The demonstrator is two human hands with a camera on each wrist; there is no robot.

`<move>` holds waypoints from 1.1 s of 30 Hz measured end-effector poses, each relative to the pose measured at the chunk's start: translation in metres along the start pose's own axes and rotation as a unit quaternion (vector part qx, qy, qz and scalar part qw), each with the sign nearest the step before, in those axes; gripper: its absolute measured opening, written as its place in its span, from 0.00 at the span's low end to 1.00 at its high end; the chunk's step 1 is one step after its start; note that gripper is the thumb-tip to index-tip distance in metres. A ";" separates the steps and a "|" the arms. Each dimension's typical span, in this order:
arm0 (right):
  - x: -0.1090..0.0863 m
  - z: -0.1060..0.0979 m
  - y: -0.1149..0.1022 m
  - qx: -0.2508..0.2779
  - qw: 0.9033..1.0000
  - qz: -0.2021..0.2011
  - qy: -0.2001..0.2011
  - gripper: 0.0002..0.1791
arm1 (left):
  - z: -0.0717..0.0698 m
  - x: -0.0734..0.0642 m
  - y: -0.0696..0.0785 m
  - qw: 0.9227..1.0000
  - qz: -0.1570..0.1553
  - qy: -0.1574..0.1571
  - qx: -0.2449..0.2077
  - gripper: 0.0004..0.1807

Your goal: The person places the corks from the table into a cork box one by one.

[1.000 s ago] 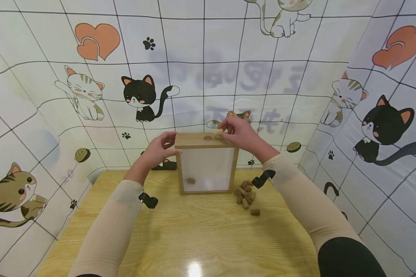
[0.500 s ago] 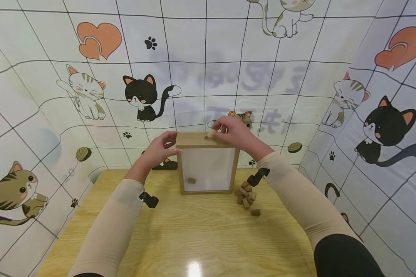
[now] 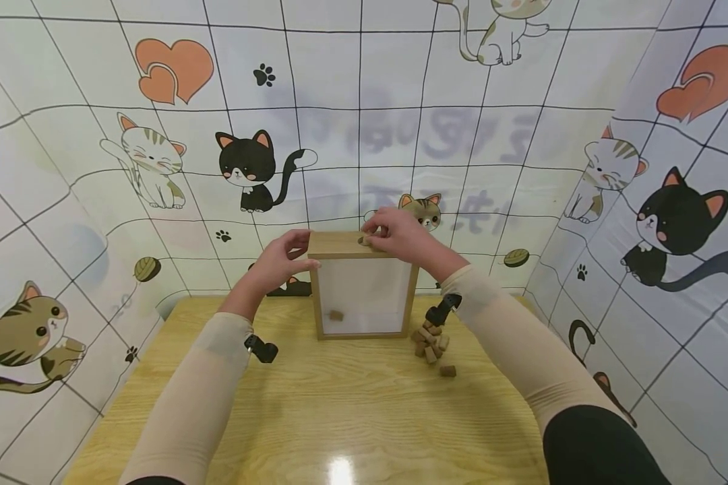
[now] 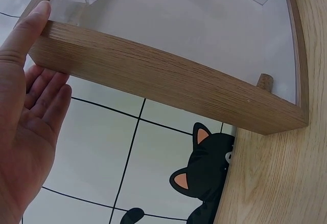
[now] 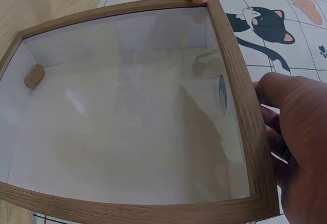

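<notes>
A shallow wooden box frame point(image 3: 364, 245) with a clear front stands upright at the back of the table. My left hand point(image 3: 284, 261) holds its upper left corner, thumb on the front edge and fingers at the side and back. On top, my right hand point(image 3: 396, 236) pinches a cork point(image 3: 367, 239) at the round hole point(image 5: 223, 95); the fingers hide most of this cork. Inside the box, one cork point(image 5: 34, 76) lies at the bottom, near the left side in the head view. Several loose corks point(image 3: 429, 342) are heaped beside the box's right foot.
A single cork point(image 3: 447, 371) lies apart, in front of the heap. Wall cloth point(image 3: 327, 148) printed with cats hangs close behind the box and along both sides of the wooden table point(image 3: 340, 404).
My right hand has moved left along the box top, bringing the cork from beside the hole to the hole and lower. My left hand keeps its place on the corner.
</notes>
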State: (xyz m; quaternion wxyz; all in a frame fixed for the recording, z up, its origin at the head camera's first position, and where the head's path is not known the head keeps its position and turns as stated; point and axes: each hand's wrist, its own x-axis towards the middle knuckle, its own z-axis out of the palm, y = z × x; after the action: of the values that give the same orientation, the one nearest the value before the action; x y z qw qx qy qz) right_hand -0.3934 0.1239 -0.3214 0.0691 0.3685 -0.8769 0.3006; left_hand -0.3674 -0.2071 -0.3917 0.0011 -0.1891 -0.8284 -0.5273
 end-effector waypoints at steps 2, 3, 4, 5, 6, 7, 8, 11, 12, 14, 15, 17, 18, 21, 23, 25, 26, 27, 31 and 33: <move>0.000 0.001 -0.001 0.001 1.000 0.006 -0.006 0.13 | 0.000 0.000 -0.001 1.000 0.001 0.000 0.000 0.46; 0.000 0.002 -0.001 0.001 1.000 0.007 -0.008 0.13 | 0.000 0.000 -0.001 1.000 0.001 0.001 0.000 0.46; 0.000 0.002 -0.001 0.001 1.000 0.009 -0.008 0.13 | 0.000 0.001 -0.001 1.000 0.002 0.000 -0.001 0.46; 0.000 0.003 -0.001 0.000 1.000 0.008 -0.007 0.13 | 0.000 0.001 -0.001 1.000 0.003 0.000 -0.001 0.46; 0.000 0.003 -0.001 -0.002 1.000 0.006 -0.007 0.13 | 0.000 0.001 -0.001 1.000 0.002 0.000 0.000 0.46; 0.000 0.003 -0.001 -0.004 1.000 0.005 -0.006 0.13 | 0.000 0.001 -0.001 1.000 0.001 0.000 0.000 0.46; -0.001 0.002 -0.001 -0.005 1.000 0.003 -0.005 0.14 | 0.000 0.001 0.000 1.000 0.000 0.000 0.000 0.46; -0.001 0.001 -0.002 -0.009 1.000 0.001 -0.005 0.14 | 0.000 0.000 0.000 1.000 -0.001 0.001 0.002 0.46; -0.001 0.001 -0.002 -0.009 1.000 0.002 -0.006 0.14 | 0.000 0.000 0.000 1.000 -0.001 0.002 0.003 0.46; -0.002 0.000 -0.002 -0.007 1.000 0.004 -0.005 0.13 | 0.000 0.000 0.000 1.000 0.001 0.003 0.006 0.46; -0.002 -0.001 -0.002 -0.005 1.000 0.004 -0.004 0.13 | 0.000 0.000 0.000 1.000 0.001 0.003 0.006 0.46; -0.005 -0.002 -0.003 0.000 1.000 0.000 0.000 0.12 | 0.000 0.000 0.000 1.000 0.001 0.003 0.007 0.46; -0.006 -0.003 -0.003 0.002 1.000 -0.002 0.003 0.11 | 0.000 0.000 0.000 1.000 0.000 0.003 0.006 0.46; -0.015 -0.006 -0.001 0.007 1.000 -0.010 0.024 0.10 | 0.000 0.000 0.000 1.000 -0.004 0.003 0.003 0.47; -0.024 -0.008 0.000 0.013 0.999 -0.009 0.043 0.09 | 0.000 0.001 0.000 1.000 -0.005 0.001 0.001 0.47; -0.033 -0.010 0.004 0.018 0.998 -0.005 0.065 0.07 | -0.001 0.001 -0.001 1.000 -0.006 0.000 0.000 0.48; -0.039 -0.010 0.006 0.020 0.997 -0.004 0.076 0.06 | -0.001 0.001 -0.001 1.000 -0.005 0.000 -0.001 0.48; -0.044 -0.011 0.007 0.021 0.996 -0.005 0.087 0.05 | -0.001 0.001 -0.001 1.000 -0.005 0.000 -0.001 0.47; -0.066 -0.012 0.015 0.016 0.991 -0.016 0.132 0.04 | -0.001 0.001 0.000 1.000 -0.004 0.000 -0.004 0.47; -0.078 -0.013 0.019 0.015 0.989 -0.015 0.146 0.04 | -0.001 0.001 0.000 1.000 -0.003 0.000 -0.005 0.46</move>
State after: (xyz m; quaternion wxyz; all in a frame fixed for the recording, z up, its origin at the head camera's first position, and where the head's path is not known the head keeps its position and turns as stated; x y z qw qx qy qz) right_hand -0.3512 0.1893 -0.3462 0.1955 0.3349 -0.8469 0.3637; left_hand -0.3689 -0.2076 -0.3905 -0.0015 -0.1868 -0.8261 -0.5316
